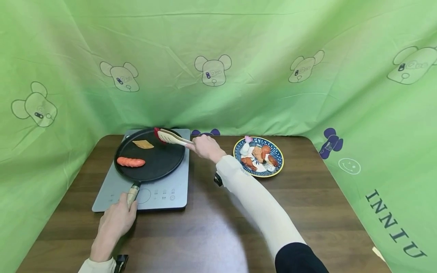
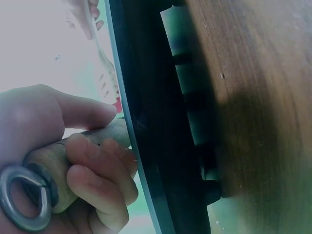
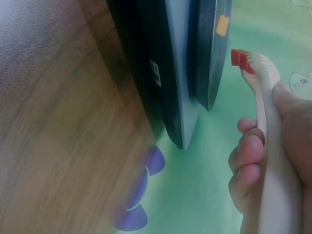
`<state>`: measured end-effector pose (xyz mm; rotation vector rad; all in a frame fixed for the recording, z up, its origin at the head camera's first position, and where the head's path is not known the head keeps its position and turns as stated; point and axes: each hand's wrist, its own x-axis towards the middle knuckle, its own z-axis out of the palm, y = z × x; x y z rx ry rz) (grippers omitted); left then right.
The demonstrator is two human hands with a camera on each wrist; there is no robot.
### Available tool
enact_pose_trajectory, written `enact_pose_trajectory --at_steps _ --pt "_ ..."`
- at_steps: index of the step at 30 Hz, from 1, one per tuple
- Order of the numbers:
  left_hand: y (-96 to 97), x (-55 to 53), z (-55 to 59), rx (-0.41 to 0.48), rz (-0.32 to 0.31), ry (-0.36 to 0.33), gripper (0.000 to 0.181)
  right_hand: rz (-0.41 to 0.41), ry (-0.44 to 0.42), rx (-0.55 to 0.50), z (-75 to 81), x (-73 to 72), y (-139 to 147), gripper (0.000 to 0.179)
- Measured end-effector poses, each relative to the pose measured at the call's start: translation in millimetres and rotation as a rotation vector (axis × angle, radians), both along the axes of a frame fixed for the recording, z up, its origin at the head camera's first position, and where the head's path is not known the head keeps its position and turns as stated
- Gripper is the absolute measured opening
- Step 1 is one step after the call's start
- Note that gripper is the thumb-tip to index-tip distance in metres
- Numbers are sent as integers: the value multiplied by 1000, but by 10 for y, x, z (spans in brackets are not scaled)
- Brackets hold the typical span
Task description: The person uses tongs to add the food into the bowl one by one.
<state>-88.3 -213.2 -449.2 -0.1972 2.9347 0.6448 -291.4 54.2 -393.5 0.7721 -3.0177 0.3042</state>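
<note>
Above the round black frying pan (image 1: 164,163): small red piece (image 3: 238,57), pinched in slotted cream tongs (image 1: 170,137). Right hand (image 1: 206,147) grips tongs; left hand (image 1: 117,216), pale wood-look handle (image 1: 132,194). Risk: slackened squeeze dropping the piece.

Green backdrop (image 1: 266,38) with cartoon heads (image 1: 213,74) and dark lettering (image 1: 385,219), behind and beside a brown table (image 1: 205,231).

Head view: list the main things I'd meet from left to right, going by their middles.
Left hand → sausage → yellow slice → red piece → tongs → right hand → plate.
</note>
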Motion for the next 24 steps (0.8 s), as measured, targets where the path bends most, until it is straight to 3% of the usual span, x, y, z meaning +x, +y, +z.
enact_pose_trajectory --at_steps 13,24 --pt "-4 -6 -12 -4 11 -22 53 -21 -28 -54 -37 -54 -212 45" --pt "-2 12 -19 3 2 14 51 -102 -38 -25 -90 -42 -348 52"
